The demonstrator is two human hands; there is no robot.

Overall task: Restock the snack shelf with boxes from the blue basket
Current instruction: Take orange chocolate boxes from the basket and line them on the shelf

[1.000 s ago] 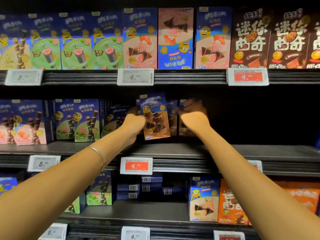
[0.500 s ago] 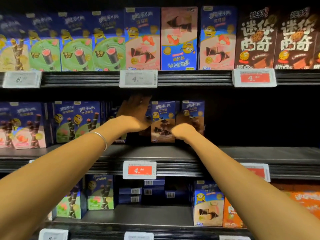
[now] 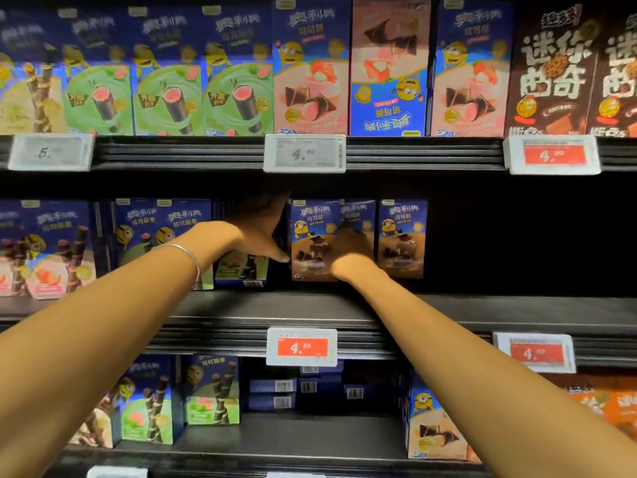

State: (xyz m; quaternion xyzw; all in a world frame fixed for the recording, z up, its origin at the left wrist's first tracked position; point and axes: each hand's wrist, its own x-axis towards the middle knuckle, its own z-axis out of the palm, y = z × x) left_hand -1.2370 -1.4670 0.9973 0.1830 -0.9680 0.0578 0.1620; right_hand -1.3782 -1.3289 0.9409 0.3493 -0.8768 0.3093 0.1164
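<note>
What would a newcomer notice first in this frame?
On the middle shelf, the left hand and right hand meet at a brown chocolate box. To the right of the brown boxes, that shelf is a dark gap. On the top shelf, one pink-and-blue box stands upside down among upright neighbours.

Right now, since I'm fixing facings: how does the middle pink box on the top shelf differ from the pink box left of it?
The middle pink box stands upside down, its lettering inverted and blue band at the bottom; the left pink box stands upright, blue band on top. Both share the pink design and size.
</note>
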